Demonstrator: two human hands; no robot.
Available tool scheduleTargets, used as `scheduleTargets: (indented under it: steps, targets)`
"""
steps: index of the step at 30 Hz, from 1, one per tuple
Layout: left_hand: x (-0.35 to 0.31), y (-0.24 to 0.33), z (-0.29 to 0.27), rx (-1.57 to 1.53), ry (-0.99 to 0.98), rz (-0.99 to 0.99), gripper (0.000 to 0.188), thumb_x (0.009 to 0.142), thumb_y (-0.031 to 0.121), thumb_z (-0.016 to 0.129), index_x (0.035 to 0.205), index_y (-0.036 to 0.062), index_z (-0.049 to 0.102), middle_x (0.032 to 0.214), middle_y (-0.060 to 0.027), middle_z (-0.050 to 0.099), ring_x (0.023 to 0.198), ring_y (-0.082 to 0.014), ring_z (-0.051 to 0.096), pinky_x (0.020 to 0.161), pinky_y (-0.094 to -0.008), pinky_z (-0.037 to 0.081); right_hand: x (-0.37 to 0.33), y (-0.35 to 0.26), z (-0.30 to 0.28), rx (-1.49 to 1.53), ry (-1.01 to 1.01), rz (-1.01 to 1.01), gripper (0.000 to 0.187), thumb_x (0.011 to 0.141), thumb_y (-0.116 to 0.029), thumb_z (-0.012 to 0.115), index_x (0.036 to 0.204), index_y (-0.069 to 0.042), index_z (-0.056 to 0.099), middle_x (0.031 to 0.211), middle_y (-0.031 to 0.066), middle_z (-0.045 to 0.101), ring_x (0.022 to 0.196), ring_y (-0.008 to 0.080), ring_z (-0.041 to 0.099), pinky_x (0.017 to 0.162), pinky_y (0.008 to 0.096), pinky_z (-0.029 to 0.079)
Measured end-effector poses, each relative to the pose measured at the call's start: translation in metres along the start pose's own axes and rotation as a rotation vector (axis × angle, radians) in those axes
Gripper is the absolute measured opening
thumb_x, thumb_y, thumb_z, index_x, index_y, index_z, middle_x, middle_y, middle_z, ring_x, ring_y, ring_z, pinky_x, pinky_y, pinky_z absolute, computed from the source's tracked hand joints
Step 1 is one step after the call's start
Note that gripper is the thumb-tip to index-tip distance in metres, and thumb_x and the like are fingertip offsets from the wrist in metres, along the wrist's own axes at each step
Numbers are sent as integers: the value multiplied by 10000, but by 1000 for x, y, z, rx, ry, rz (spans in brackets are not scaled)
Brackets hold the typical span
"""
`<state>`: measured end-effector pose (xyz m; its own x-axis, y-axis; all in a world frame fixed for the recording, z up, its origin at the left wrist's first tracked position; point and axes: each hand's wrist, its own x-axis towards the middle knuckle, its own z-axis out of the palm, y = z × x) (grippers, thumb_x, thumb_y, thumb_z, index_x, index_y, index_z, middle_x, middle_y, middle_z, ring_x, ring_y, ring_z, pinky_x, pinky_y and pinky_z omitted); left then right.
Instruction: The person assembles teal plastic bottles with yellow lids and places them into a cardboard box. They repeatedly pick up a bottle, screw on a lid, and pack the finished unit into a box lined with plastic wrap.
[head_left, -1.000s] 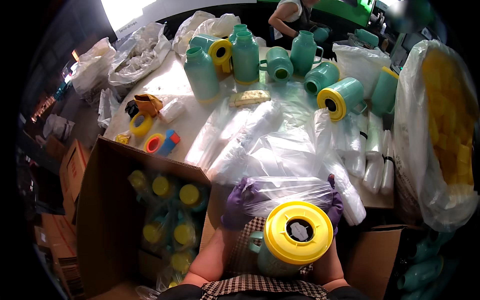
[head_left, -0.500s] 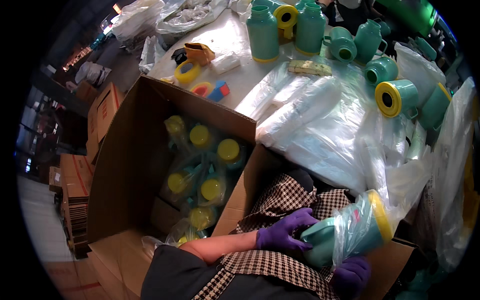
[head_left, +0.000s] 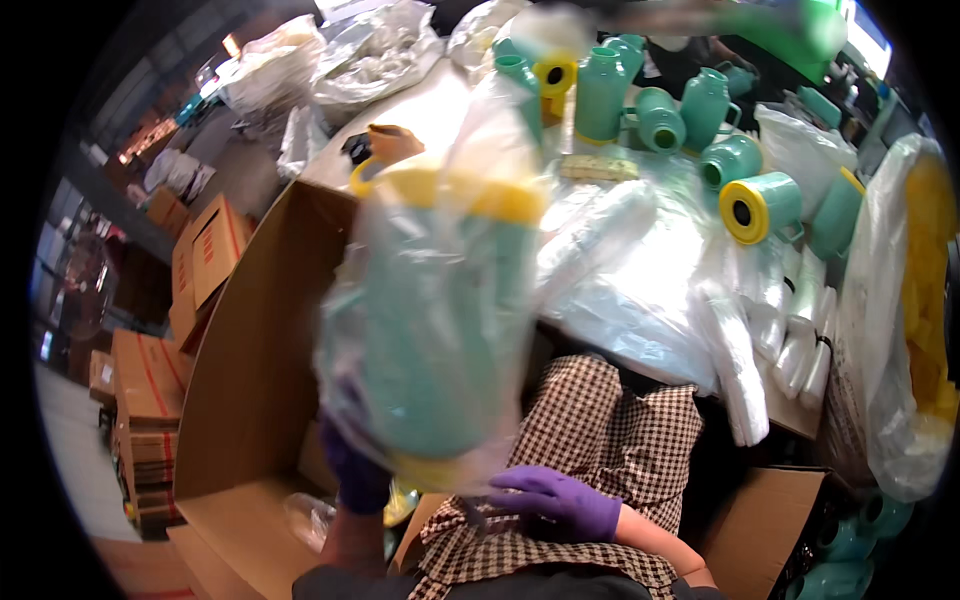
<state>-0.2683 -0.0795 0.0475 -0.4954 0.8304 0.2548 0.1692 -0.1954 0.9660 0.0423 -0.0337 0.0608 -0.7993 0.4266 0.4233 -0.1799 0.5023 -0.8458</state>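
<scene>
A green jug (head_left: 440, 320) in a clear plastic bag stands up in front of me, smeared by motion. Its wide yellow end is at the top, and a smaller yellow part shows at its lower end. My left hand (head_left: 355, 465), in a purple glove, grips its lower left side; the bag partly hides the fingers. Just right of the jug's lower end is my right hand (head_left: 560, 500), also purple-gloved, its fingers stretched out and nothing in them. Behind the jug is an open cardboard box (head_left: 250, 350), whose contents are mostly hidden.
Several green jugs (head_left: 600, 95) stand or lie on the far side of the table (head_left: 425, 100). Flat plastic bags (head_left: 640, 290) and rolled bags (head_left: 735, 370) cover its near part. Cardboard boxes (head_left: 150, 380) are stacked at left; more green jugs (head_left: 840, 545) sit at lower right.
The bagged jug has moved from the lower right up and left, in front of the box, and turned upright. My left hand went with it; my right hand has come off it.
</scene>
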Motion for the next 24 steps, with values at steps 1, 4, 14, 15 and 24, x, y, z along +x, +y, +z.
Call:
scheduleTargets:
  steps: [1,4,14,15,24]
  targets:
    - [11,19,-37,265,74,129,463,1072,235,431,1476,10,437,1462,-154,521,1273,-247,554,1104,-394,428,7,1,-5,-5,51,-105,615,817,-34,713,1403,-81,530,1247,166,619,1113,366,618,974,452,506]
    - [40,127,-124,714,6,50,465,942,147,581,1374,-18,533,1331,-156,604,1198,-258,603,1050,-357,435,-23,14,-51,-113,235,72,505,825,22,690,1315,-76,617,1268,151,634,1118,316,649,932,405,545]
    - [221,-196,-140,1751,-874,74,253,780,333,732,936,139,775,1061,-147,735,987,-345,703,803,-484,563,-38,153,-395,-1125,1289,821,1129,708,-425,863,1608,-319,189,1623,240,151,1485,449,215,1211,499,228]
    - [226,-218,-124,1763,-918,91,265,780,347,731,938,139,775,1059,-147,735,986,-346,702,806,-482,562,-29,162,-414,-1104,1294,985,1182,681,-451,877,1612,-346,157,1640,234,111,1493,472,170,1215,510,212]
    - [234,-97,-59,1799,-948,17,313,780,375,731,986,141,759,1021,-132,733,937,-341,705,780,-465,561,-107,159,-419,100,1581,114,837,868,62,684,1574,-207,325,1327,44,596,1145,215,645,905,384,593]
